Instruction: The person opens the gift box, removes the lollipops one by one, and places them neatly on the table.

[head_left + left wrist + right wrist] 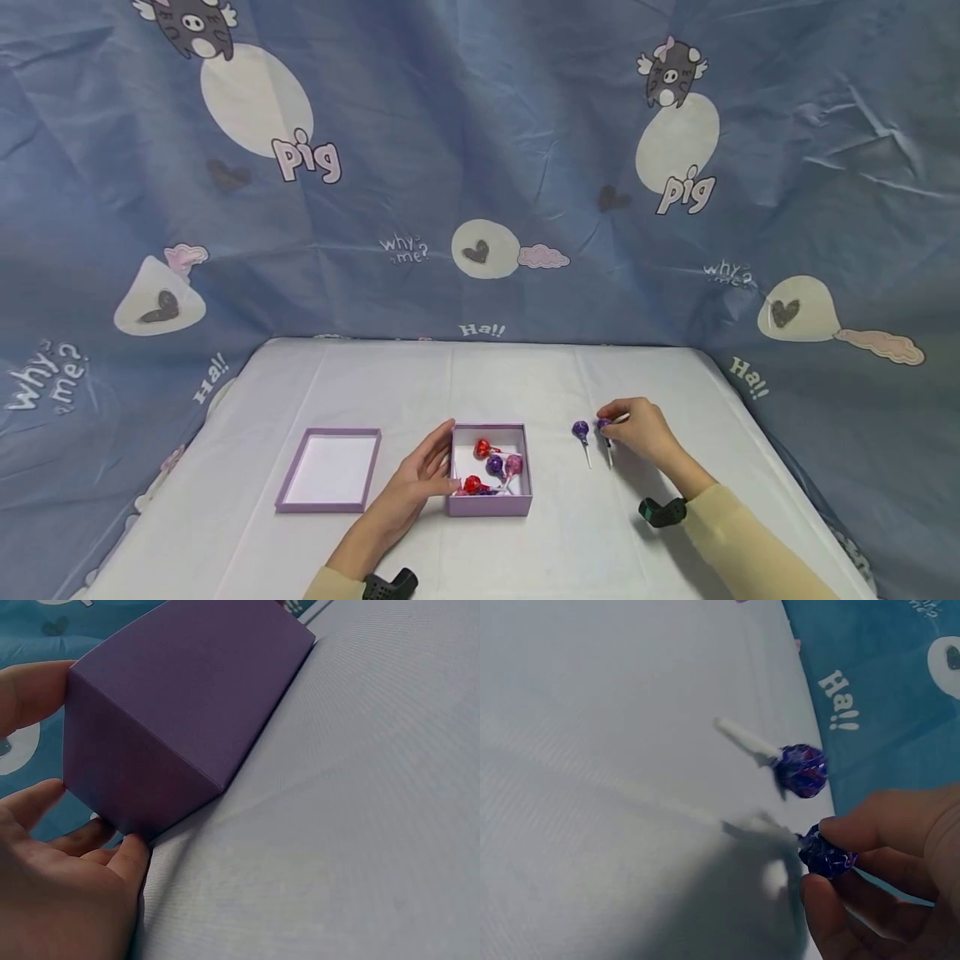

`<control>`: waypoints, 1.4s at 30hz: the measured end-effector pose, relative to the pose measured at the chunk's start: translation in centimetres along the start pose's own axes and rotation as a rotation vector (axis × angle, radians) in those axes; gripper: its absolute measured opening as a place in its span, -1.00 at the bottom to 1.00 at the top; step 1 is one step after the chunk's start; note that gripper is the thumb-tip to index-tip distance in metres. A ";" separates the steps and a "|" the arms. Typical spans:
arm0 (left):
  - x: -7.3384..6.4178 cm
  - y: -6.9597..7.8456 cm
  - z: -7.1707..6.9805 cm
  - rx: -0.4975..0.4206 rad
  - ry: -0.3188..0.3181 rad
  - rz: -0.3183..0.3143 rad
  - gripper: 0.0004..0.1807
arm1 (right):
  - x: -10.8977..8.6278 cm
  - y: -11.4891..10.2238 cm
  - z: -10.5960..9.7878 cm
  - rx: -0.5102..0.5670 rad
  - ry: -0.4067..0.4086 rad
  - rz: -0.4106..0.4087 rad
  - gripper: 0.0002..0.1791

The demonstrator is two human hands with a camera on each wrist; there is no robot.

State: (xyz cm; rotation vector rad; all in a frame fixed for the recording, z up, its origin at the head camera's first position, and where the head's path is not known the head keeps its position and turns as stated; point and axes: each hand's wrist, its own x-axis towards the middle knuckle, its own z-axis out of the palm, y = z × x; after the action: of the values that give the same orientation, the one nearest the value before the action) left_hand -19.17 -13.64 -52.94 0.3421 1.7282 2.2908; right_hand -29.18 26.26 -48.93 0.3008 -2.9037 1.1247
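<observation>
Between the thumb and fingertips of the right hand (637,429) we see the first purple lollipop (828,859) pinched by its head. Just beside it, at 9 o'clock, the second purple lollipop (580,428) lies loose. Farther off, at 8 o'clock, stands the box (490,506); the left hand (405,487) rests along its left wall, fingers loosely spread. Inside we make out red lollipops (482,448) and a pink lollipop (513,464), among others; its near corner is crowded, so we cannot count surely. At the box's 9 o'clock lies the lid (332,472), off. We judge the work well along: most sweets are boxed, two are outside.
</observation>
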 end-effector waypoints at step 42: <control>0.0 0.0 -0.2 0.015 -0.008 -0.010 -0.03 | -0.5 -0.2 -1.2 0.003 -0.007 0.031 -0.50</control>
State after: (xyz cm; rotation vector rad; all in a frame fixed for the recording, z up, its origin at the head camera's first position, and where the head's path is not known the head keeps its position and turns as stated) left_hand -19.24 -13.81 -53.03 0.3444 1.7396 2.2673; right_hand -28.76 26.96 -47.92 0.2605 -2.9230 1.1351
